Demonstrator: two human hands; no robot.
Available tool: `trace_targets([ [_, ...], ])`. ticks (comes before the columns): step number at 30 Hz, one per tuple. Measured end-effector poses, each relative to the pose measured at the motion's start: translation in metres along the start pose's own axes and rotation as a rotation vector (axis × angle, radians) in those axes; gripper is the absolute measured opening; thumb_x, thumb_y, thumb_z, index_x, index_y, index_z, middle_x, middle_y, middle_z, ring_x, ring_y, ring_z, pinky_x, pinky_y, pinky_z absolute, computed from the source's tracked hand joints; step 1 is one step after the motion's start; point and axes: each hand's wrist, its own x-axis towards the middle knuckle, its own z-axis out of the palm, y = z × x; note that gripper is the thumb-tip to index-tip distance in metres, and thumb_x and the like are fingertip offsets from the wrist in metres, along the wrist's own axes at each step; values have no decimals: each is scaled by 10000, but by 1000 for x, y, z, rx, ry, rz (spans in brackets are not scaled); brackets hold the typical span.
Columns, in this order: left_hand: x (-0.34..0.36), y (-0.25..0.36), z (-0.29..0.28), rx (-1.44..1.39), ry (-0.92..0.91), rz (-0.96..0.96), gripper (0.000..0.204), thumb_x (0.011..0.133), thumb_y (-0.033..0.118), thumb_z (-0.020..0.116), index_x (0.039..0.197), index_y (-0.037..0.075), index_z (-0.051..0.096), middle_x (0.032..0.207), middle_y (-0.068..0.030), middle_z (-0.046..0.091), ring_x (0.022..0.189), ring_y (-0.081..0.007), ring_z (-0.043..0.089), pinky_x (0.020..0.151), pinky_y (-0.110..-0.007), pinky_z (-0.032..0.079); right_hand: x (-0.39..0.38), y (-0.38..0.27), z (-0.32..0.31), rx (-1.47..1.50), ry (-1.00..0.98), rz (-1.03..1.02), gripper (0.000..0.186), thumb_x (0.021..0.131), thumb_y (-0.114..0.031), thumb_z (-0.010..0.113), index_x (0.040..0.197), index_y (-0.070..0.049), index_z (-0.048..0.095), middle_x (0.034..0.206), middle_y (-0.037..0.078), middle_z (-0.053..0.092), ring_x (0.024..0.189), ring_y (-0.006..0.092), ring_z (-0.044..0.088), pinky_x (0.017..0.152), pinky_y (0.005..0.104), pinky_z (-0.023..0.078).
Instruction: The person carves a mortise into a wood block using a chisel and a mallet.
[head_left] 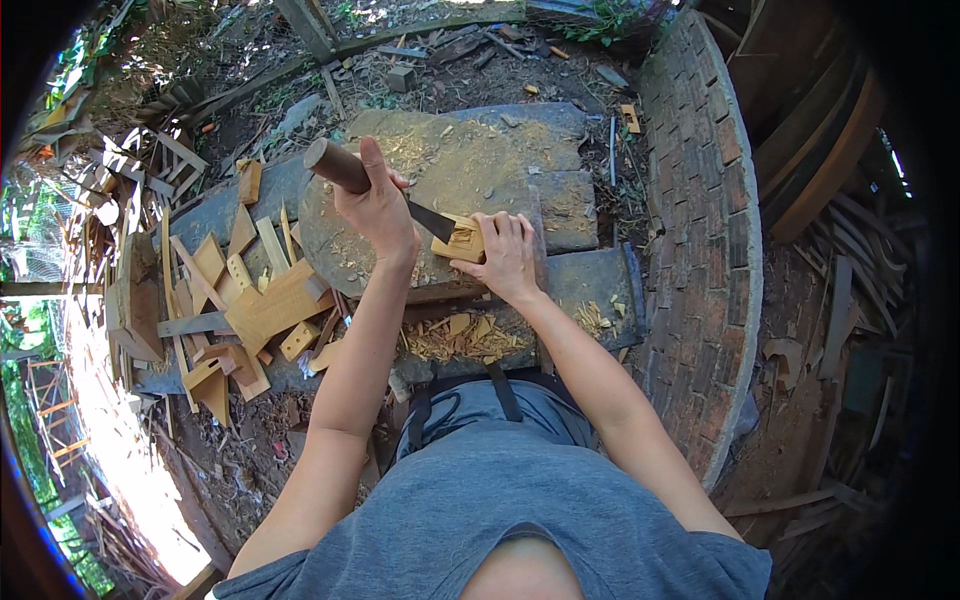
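Block [466, 248] sits on the slab [325, 225], w/ a rough recess in its top face. Chisel [432, 221] comes in from block's left, its tip at the recess; can't tell for sure if the edge is biting or just resting.

To pare this well, I'd say: thin shavings, edge square to the recess wall, a bit off the line first, then trim back to it. Steer w/ the wrist, push from the forearm. Main risk, prob., is a slip: R hand [507, 255] is just beside block's right end, roughly where the blade points, so fingers ought to stay out of that line & block be pinned hard to the slab.

Pose: R hand is clamped on block, fingers over its far right part, thumb along its near edge; R forearm slants back toward the body. L hand [378, 208] is up & left of block, wrapped round the chisel handle, thumb standing up alongside it; handle leans away to block's upper left. L forearm rises fairly straight, elbow slightly bent.

Farther out: chips [465, 338] heaped on the near side of block, offcuts [275, 305] piled well to its left, brick wall [697, 200] well to its right.
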Motion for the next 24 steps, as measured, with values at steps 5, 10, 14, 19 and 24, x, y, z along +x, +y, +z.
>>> trace_targets([
  [5,0,-5,-3,25,-7,29,356,958,351,685,824,90,484,621,16,487,505,-86,523,471,-228,421,-1,0,0,1,6,0,769,668,-525,824,1251,-134,510,1095,66,509,1142,266,473,1101,467,268],
  [10,-1,-8,-1,46,-8,88,344,957,342,689,838,79,502,621,9,494,496,-86,522,458,-232,425,0,-1,-1,8,8,2,769,663,-519,830,1248,-135,511,1092,64,510,1137,266,479,1100,469,271],
  [14,-3,-12,3,52,-18,138,352,946,340,704,838,70,506,625,5,499,489,-87,517,449,-231,429,1,-2,-1,12,-1,3,770,658,-512,836,1246,-135,511,1089,62,510,1135,264,481,1099,471,273],
  [19,0,-16,8,32,10,103,348,936,321,719,838,71,498,625,5,497,482,-81,499,444,-234,420,0,-2,-2,4,32,-7,768,622,-486,860,1221,-135,530,1062,60,506,1109,260,491,1096,466,285],
  [24,-7,-20,4,12,-31,119,343,929,297,734,815,81,493,638,23,507,480,-63,469,431,-232,383,1,-1,-2,16,36,-9,766,621,-481,860,1221,-133,536,1064,61,506,1109,261,488,1096,466,285],
])
